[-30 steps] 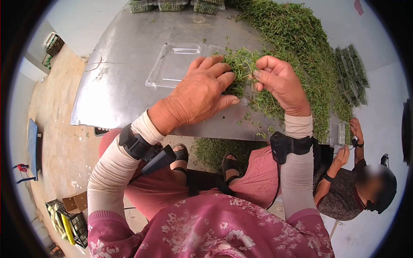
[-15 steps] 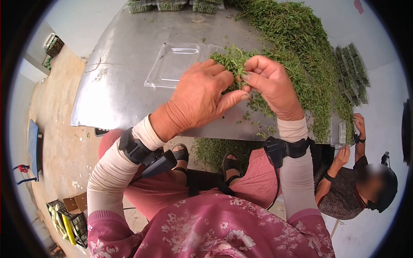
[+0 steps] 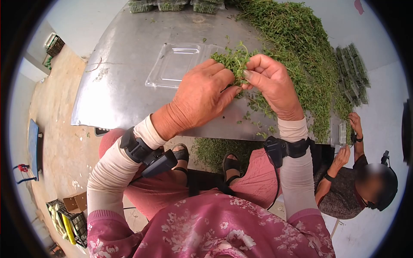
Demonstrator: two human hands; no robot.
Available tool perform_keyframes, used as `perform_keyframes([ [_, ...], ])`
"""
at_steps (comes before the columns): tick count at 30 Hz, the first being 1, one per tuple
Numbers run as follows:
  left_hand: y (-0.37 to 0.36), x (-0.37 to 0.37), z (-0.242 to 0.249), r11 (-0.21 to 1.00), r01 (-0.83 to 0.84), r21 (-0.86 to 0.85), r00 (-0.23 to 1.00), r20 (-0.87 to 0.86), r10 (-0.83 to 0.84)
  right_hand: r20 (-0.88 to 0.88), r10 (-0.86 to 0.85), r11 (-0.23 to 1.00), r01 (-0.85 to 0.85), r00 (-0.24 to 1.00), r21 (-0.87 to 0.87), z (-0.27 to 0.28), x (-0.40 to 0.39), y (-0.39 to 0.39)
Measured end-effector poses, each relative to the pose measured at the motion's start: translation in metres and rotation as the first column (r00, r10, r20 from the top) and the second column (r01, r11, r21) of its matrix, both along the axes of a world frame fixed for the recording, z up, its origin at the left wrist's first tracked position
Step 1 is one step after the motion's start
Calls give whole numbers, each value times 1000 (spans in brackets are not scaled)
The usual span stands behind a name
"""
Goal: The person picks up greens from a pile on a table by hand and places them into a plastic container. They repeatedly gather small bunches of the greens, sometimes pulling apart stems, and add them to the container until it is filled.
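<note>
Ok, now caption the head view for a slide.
Left hand and right hand gather green sprigs beside a clear lid on a metal table.

Sheet-metal table (image 3: 124,56) with greens and clear plastic packs
Ahead of the left hand (image 3: 200,94) lies an open clamshell container (image 3: 172,66), filled clamshells (image 3: 172,5) farther beyond; a heap of leafy green stems (image 3: 297,47) spreads beyond and right of the right hand (image 3: 275,86), loose sprigs (image 3: 259,103) just beside it.
</note>
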State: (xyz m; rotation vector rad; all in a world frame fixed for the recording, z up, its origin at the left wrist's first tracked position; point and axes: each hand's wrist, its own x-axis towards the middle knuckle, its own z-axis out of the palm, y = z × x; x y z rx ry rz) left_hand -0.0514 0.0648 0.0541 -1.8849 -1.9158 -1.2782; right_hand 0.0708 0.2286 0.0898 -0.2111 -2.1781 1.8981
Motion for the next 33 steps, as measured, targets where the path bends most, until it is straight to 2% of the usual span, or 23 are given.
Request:
perform_keyframes([
  [5,3,1,-1,1000,16,-3,1000,-13,-16,0,-2,1000,2,1000,12,1,2,2],
  [11,3,2,4,1000,25,3,996,90,-26,-9,-15,1000,14,1000,-25,0,1,6],
  [22,5,1,2,1000,18,0,995,96,-18,-16,-30,998,29,999,-49,-1,0,5],
  [28,4,0,2,1000,10,0,994,108,-10,-48,-180,981,176,982,-88,0,3,21],
  [33,5,-2,2,1000,2,9,993,119,-4,-35,-330,940,332,943,82,-2,6,35],
])
